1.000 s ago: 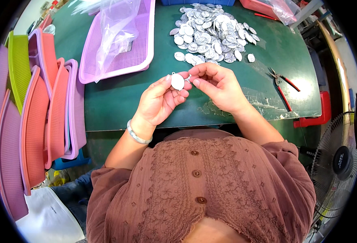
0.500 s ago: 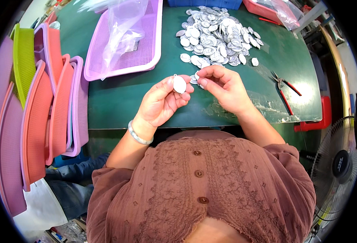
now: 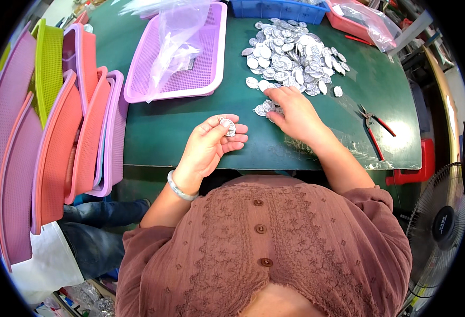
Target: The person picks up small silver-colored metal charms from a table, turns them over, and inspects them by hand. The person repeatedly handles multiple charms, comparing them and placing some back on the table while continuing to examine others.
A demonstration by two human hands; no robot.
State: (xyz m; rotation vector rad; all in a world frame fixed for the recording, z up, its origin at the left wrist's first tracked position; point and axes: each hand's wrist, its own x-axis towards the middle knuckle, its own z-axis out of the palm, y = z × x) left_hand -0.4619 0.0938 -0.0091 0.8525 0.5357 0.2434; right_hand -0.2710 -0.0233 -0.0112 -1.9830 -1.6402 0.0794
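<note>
My left hand (image 3: 207,142) pinches a silver oval medal pendant (image 3: 228,127) between thumb and fingers, just above the table's near part. Its patterned face and small loop show. My right hand (image 3: 298,112) reaches down to a few loose medals (image 3: 264,107) in front of the main pile. Thumb and forefinger are apart, with medals showing between them; the other fingers are partly hidden. Beyond lies a heap of silver oval medals (image 3: 296,55), some with plain faces up and some with patterned ones.
Red-handled pliers (image 3: 373,129) lie on the green table (image 3: 179,137) at right. A purple mesh basket (image 3: 174,96) with a clear plastic bag (image 3: 177,42) stands at back left. Nested coloured baskets (image 3: 58,142) are at far left, a blue bin (image 3: 277,11) behind, a fan (image 3: 441,222) at lower right.
My left hand's medal now shows a patterned face instead of a plain one. My right hand has gone from a raised pinch down onto the loose medals. The view has shifted slightly.
</note>
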